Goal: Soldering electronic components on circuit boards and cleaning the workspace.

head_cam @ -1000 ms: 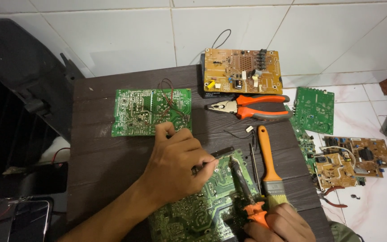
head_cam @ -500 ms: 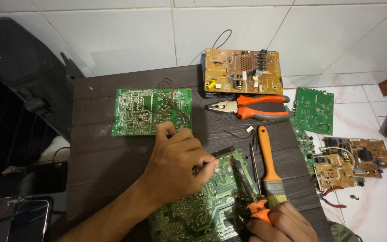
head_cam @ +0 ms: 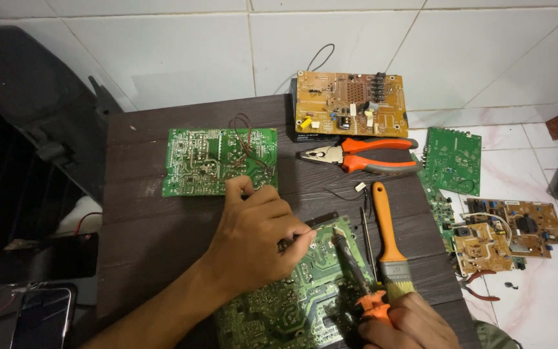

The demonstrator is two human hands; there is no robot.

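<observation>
Green circuit board (head_cam: 292, 304) is laid flat at the near edge of the dark wooden table (head_cam: 150, 220), pinned under the left hand (head_cam: 259, 242), whose fingers are pinched shut on a thin dark bit of metal, while an orange-handled soldering iron (head_cam: 356, 274) is clenched in the right hand (head_cam: 408, 323) with its tip set on the board. Just beside it an orange-handled brush (head_cam: 385, 242) is parked, with orange pliers (head_cam: 356, 155), a second green board (head_cam: 217, 160) and a tan board (head_cam: 350, 103) spread farther back.

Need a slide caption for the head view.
Left hand steadies green circuit board; right hand works orange-handled tool on it.
</observation>
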